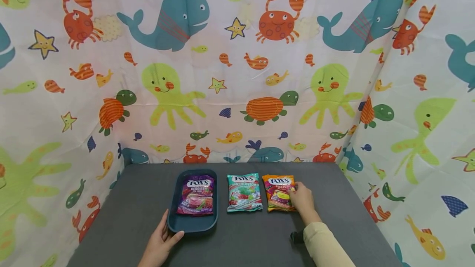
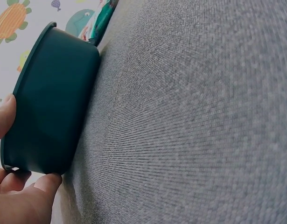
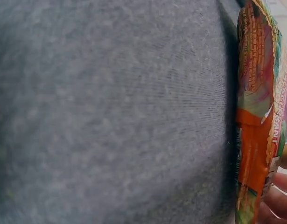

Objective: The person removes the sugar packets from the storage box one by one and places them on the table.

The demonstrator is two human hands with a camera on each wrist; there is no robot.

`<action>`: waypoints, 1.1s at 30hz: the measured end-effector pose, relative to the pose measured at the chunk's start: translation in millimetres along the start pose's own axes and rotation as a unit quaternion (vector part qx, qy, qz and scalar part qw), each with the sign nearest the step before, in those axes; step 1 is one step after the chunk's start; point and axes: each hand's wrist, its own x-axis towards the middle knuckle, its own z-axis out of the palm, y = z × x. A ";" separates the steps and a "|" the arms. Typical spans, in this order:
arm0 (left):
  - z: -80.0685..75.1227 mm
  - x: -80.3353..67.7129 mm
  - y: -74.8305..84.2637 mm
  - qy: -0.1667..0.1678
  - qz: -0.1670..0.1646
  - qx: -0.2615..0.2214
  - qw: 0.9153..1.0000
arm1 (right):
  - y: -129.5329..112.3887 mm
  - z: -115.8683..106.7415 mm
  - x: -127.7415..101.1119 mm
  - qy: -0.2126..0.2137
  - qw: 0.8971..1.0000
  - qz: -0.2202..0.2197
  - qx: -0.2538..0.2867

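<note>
A dark teal plastic tray [image 1: 193, 226] holds a purple bag of Fox's Berries candy [image 1: 196, 197]. My left hand [image 1: 162, 243] grips the tray's near left corner, thumb on the near rim and fingers along the left side. The left wrist view shows the tray's outer wall [image 2: 54, 98] between thumb and fingers [image 2: 29, 200]. At the right, my right hand [image 1: 303, 202] pinches the right edge of an orange bag of Fox's Fruits candy [image 1: 276, 195]. Seen from the right wrist, that bag [image 3: 255, 149] stands close over the cloth, fingertips [image 3: 278, 198] at its side.
Between tray and orange bag lies a mint-green bag of Fox's Mint Blossom candy [image 1: 244, 193]. A grey cloth-covered table [image 1: 245, 242] carries everything. Curtains printed with sea animals [image 1: 230, 94] enclose the back and both sides. A small black object [image 1: 296, 237] shows beside the right sleeve.
</note>
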 end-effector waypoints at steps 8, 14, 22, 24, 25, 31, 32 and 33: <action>-3.5 -2.8 -4.2 0.002 0.002 -0.011 1.000 | -4.5 -0.2 -1.4 0.029 0.997 -0.043 -0.065; -3.6 -3.5 -5.4 0.004 -0.002 -0.015 1.000 | -26.9 -11.0 -11.4 0.059 0.993 -0.079 -0.061; 2.2 2.3 -3.3 0.010 0.045 -0.054 0.997 | -71.6 -23.8 -36.6 0.075 0.987 -0.140 0.008; 2.5 3.4 -3.0 0.013 0.060 -0.067 0.996 | -84.3 -24.7 -44.5 0.070 0.985 -0.157 0.024; 2.7 3.4 -2.5 0.014 0.066 -0.073 0.995 | -90.9 -24.7 -49.1 0.064 0.984 -0.164 0.033; 1.8 0.4 -5.4 0.002 0.072 -0.087 0.994 | -133.8 -16.4 -83.8 -0.016 0.978 -0.178 0.110; 0.3 -1.0 -7.0 0.002 0.071 -0.086 0.994 | -142.7 -12.9 -89.2 -0.030 0.975 -0.181 0.125; -1.8 -3.0 -8.5 0.005 0.068 -0.088 0.994 | -151.9 -8.2 -93.8 -0.045 0.972 -0.186 0.138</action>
